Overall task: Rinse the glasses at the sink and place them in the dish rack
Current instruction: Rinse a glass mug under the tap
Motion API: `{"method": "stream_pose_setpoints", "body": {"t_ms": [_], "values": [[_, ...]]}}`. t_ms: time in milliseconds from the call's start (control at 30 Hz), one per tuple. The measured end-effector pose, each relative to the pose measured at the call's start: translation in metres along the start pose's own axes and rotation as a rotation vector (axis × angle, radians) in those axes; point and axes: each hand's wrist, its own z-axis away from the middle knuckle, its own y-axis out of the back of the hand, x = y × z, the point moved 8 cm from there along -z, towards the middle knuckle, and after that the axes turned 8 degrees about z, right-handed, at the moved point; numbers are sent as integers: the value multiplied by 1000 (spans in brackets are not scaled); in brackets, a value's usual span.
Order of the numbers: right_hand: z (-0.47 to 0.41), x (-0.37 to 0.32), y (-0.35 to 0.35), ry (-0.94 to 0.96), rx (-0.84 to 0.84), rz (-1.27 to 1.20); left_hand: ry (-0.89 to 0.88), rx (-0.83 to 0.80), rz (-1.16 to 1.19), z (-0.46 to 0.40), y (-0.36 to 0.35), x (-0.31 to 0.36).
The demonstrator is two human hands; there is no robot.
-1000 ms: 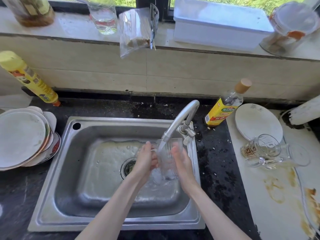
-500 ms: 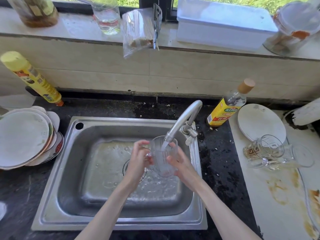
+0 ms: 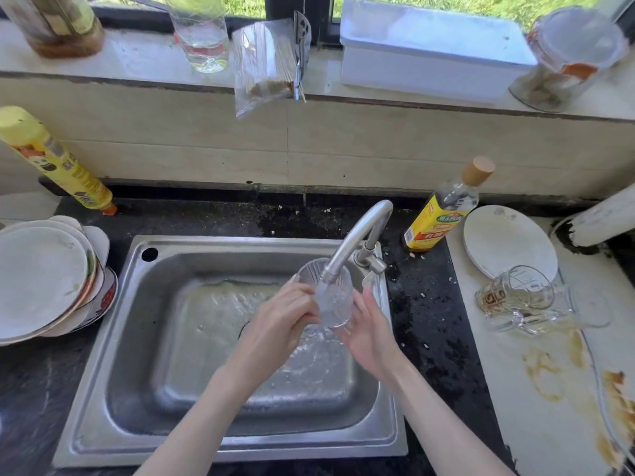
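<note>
A clear ribbed glass [image 3: 331, 298] sits tilted under the spout of the faucet [image 3: 357, 238], over the steel sink [image 3: 144, 338], with water running into it. My left hand [image 3: 278, 321] grips its left side. My right hand [image 3: 371, 331] cups its right side and base with curled fingers. Two more clear glasses, a mug with a brown print [image 3: 512, 292] and a handled glass [image 3: 563, 312], lie on their sides on the white counter to the right. No dish rack is in view.
A stack of plates [image 3: 44, 280] stands left of the sink, with a yellow bottle [image 3: 58, 163] behind it. A yellow-labelled bottle [image 3: 443, 211] and a white plate [image 3: 508, 242] are at the right. The sill holds a glass [image 3: 202, 32], a bag [image 3: 264, 63], a white box [image 3: 429, 49] and jars.
The glass has risen from low in the basin up to the spout and tipped so its mouth takes the stream. Both hands stayed on it.
</note>
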Motion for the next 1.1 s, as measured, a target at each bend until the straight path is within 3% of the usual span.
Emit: {"method": "stream_pose_setpoints", "body": {"t_ms": [67, 167, 267, 600, 700, 867, 1033, 1100], "values": [[2, 15, 0, -151, 75, -211, -37, 25, -30, 2, -1, 6], [0, 20, -6, -215, 90, -369, -73, 71, -41, 7, -5, 10], [-3, 13, -2, -189, 115, -411, -109, 82, -109, 11, -4, 8], [3, 16, 19, -229, 170, -414, -16, -102, -231, 8, -20, 0], [-1, 16, 18, -238, 180, -387, -51, -231, -294, 5, -28, 6], [-5, 16, 10, -294, 115, -215, 12, -713, -483, 10, -62, -13], [-11, 7, 5, -247, 81, -117, 136, -768, -550, 5, -66, -26], [-11, 8, 6, -232, 82, -125, 156, -713, -437, 0, -67, -19]]}}
